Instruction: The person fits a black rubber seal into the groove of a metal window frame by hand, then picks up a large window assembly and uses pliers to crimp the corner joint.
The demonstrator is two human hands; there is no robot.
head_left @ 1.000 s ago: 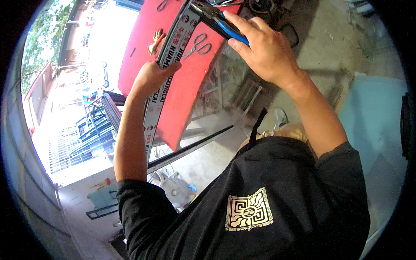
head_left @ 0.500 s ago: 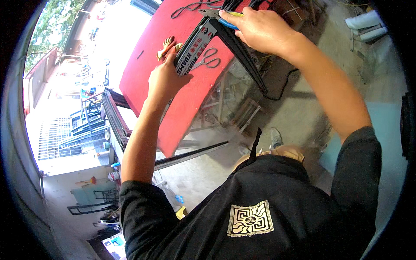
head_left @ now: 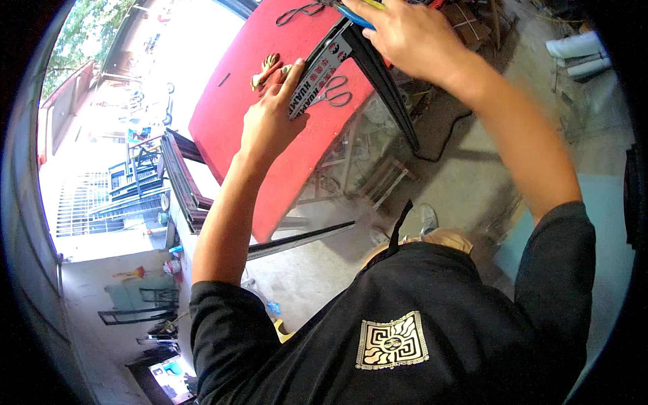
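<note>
My left hand is closed around a long dark frame bar with a printed pale film on its face, and its forefinger lies along the edge. At the bar's far corner, my right hand grips pliers with blue and yellow handles. The plier jaws are near the upper picture edge and hard to make out. From that corner a second black bar slants toward me, past the table edge. Metal scissors lie beside the printed bar. A small cream and red object sits by my left fingers.
The red-covered table bears a dark cord loop at its far side. Stacked dark frames stand to the left. A black cable runs over the concrete floor on the right. White rolls lie at far right.
The table and bars sit slightly further right and up in the view. My right hand and the pliers have shifted upward, toward the picture's edge. Both hands keep their grip.
</note>
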